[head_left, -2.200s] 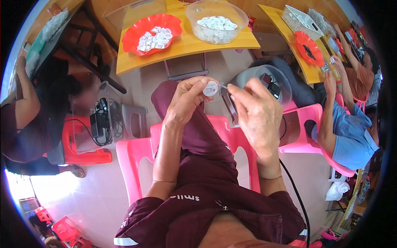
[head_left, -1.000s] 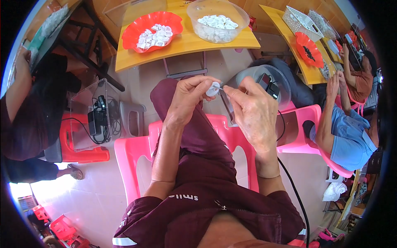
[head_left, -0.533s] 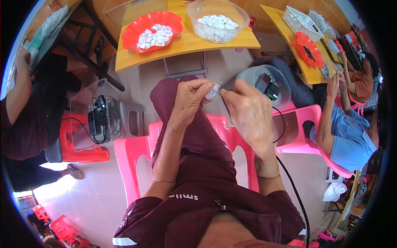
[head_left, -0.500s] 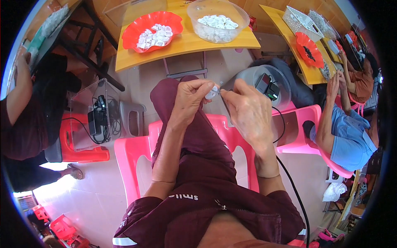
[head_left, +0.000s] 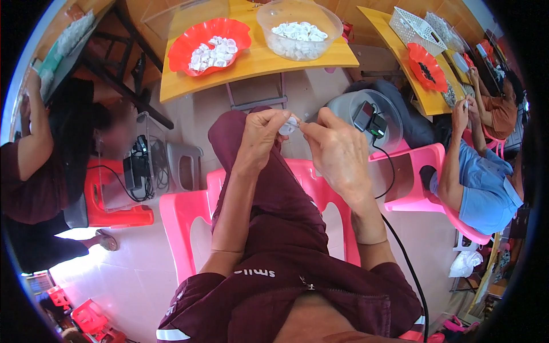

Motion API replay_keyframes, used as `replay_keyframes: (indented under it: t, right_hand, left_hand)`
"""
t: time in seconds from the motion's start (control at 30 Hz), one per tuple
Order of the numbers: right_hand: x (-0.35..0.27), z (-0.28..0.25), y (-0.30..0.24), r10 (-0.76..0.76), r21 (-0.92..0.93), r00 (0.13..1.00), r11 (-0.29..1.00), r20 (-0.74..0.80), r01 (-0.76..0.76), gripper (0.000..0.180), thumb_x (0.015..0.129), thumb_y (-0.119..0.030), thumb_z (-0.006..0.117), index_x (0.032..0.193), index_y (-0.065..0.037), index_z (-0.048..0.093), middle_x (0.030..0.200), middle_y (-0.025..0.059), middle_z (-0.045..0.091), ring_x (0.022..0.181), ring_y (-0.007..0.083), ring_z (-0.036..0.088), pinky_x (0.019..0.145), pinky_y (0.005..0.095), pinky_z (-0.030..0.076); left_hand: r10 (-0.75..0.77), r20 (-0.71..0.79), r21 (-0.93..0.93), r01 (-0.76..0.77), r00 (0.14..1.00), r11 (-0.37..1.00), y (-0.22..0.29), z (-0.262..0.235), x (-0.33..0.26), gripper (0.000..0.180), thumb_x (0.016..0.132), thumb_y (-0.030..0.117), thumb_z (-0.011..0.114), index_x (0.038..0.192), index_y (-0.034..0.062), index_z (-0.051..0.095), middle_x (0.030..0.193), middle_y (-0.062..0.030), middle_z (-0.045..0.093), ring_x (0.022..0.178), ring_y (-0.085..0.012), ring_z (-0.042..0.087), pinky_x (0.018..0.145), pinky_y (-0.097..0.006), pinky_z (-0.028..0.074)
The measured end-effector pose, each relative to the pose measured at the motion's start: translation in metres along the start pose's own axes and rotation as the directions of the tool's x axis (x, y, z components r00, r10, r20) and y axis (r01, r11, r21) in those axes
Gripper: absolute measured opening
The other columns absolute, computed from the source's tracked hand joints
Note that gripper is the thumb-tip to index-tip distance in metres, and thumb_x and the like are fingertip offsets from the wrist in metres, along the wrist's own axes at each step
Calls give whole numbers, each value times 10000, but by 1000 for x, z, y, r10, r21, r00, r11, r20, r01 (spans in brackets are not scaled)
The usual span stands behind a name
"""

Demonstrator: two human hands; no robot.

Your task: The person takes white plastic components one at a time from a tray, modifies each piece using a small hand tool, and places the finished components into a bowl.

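My left hand [head_left: 258, 140] pinches a small round white plastic piece [head_left: 288, 127] between thumb and fingertips, held up over my lap. Close against its right side is my right hand [head_left: 341, 155], with thumb and forefinger pressed together and the other fingers curled. A tiny metallic-looking bit shows at these fingertips, too small to name. Beyond my hands, a red wavy-edged bowl [head_left: 178, 56] holds many similar white pieces [head_left: 214, 54]. To its right stands a clear round tub [head_left: 269, 43] with more of them.
Both containers rest on a yellow table [head_left: 257, 70]. At right are a clear bin [head_left: 394, 114] with black devices, a pink chair [head_left: 437, 166] and a person in blue [head_left: 486, 183]. Another person sits left, beside a clear box [head_left: 151, 123] on a red stool [head_left: 114, 214]. A black cable [head_left: 407, 257] runs past my right arm.
My right hand has shifted slightly left, its fingertips nearer the white piece, which has turned a little. The person at left has leaned in and moved an arm.
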State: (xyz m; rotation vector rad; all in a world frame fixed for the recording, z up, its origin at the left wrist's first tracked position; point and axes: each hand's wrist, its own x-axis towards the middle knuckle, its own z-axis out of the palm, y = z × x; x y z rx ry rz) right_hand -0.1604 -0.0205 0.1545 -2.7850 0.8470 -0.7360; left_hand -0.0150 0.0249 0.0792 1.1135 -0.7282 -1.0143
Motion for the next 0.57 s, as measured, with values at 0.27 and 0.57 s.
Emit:
replay_keyframes:
  t: [0.27,0.57]
  right_hand:
    - [-2,-6,-2,23,51,997,999,-78,-19,142,706,-73,613,834,-111,661,697,75,481,642,246,564,516,383,445]
    - [-1,-4,-3,11,46,998,999,-67,-8,141,706,-76,616,835,-110,661,693,70,483,648,233,570,510,372,451]
  left_hand:
    - [16,25,-108,-13,1000,994,4,-3,2,259,881,249,562,807,31,682,652,18,587,548,-24,481,488,-161,372]
    - [-8,19,-56,9,1000,998,10,-6,-1,267,875,264,572,829,25,682,658,8,586,563,-42,496,503,-177,393]
